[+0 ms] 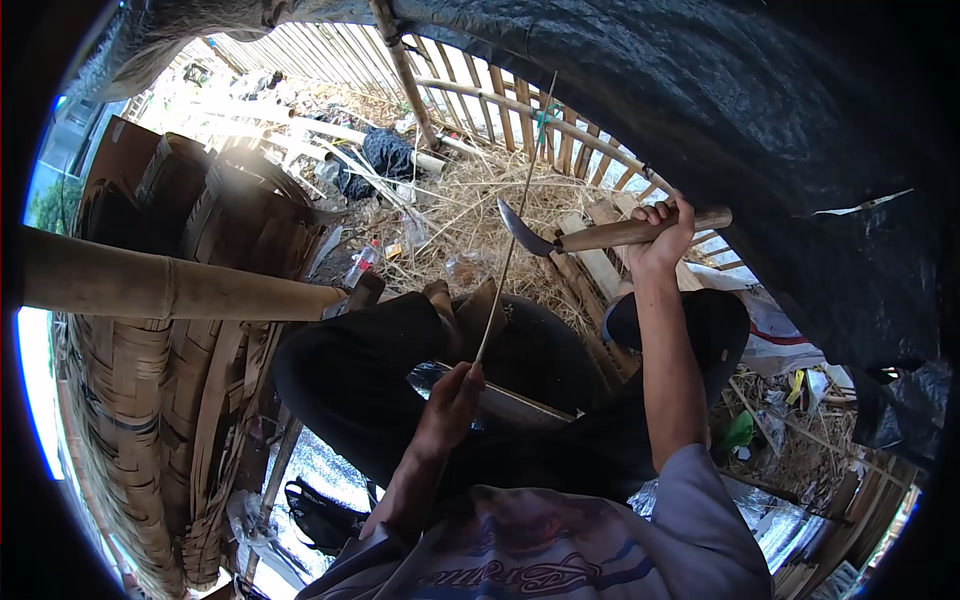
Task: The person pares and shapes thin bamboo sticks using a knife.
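Left fingers (473, 377) pinched an upright thin strip (514, 240); right fingers (655, 212), closed round the knife (610, 236), held it crosswise.

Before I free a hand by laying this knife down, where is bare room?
The dark round patch between the strip and right forearm looks bare, its depth unclear. Beyond, it's crowded: straw, planks, a bottle.

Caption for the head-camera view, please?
Right hand holds a curve-bladed knife; left hand holds a long thin strip.

Hooked knife (598, 236) across strip (496, 300) (slender)
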`<state>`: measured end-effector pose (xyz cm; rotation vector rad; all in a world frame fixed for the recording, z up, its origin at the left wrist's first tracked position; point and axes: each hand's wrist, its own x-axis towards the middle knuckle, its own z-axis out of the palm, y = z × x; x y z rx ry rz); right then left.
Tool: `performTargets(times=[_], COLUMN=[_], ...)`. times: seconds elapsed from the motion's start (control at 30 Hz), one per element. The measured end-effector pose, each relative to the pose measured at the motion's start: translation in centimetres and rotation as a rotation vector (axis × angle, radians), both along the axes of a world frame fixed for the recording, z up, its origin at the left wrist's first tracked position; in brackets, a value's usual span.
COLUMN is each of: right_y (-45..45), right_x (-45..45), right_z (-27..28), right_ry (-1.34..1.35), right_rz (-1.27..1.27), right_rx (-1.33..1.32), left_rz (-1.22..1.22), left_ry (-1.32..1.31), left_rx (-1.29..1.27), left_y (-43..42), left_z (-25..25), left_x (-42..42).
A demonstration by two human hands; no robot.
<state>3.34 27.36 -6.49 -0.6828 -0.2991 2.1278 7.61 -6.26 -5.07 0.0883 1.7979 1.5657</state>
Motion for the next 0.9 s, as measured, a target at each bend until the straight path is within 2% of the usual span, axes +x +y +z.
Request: performTargets(times=[0.03,0.1,0.17,0.23,0.3,0.4,0.43,0.53,0.57,0.67,0.83,0.9], right_y=[-0.7,-2.4,-2.2,-0.7,-0.9,-2.8,-2.6,-0.7,-0.9,-3.1,-1.0,-2.2], right_x=[0.3,0.7,0.4,-0.2,-0.2,0.6,0.5,-0.3,-0.3,0.6,-0.3,0.2], right_z=[0.0,0.5,0.3,0.1,-0.2,0.2,0.0,-0.9,-1.3,-1.1,-1.6,-1.9], right_ry=[-0.003,-0.057,-0.068,0.011,0.033,-0.048,-0.048,0.006,0.004,-0.056,-0.001,-0.071], right_rz=[-0.002,0.232,0.232,0.039,0.067,0.331,0.332,0.075,0.079,0.321,0.141,0.253], right_rx=[-0.002,0.011,0.008,0.004,-0.017,0.018,0.017,0.031,0.030,0.016,-0.003,0.030], left_rz=[-0.001,0.019,0.050,0.015,0.017,0.024,0.040,0.008,0.012,0.012,-0.001,0.007], left_ry=[0.000,-0.002,-0.008,0.018,0.009,-0.031,-0.061,0.035,0.033,0.012,0.030,0.023], left_rx=[-0.012,0.005,0.013,-0.017,-0.035,-0.025,-0.006,-0.045,-0.046,-0.061,-0.052,-0.069], left_y=[0.0,-0.4,-0.4,-0.3,-0.4,-0.2,-0.4,-0.1,-0.2,-0.1,0.1,-0.1], left_z=[0.1,-0.9,-1.0,-0.7,-0.4,-0.2,-0.2,-0.1,-0.2,-0.6,-0.2,-0.8], left_x=[0.1,0.0,0.0,0.0,0.2,0.1,0.0,0.0,0.0,-0.1,-0.2,0.1])
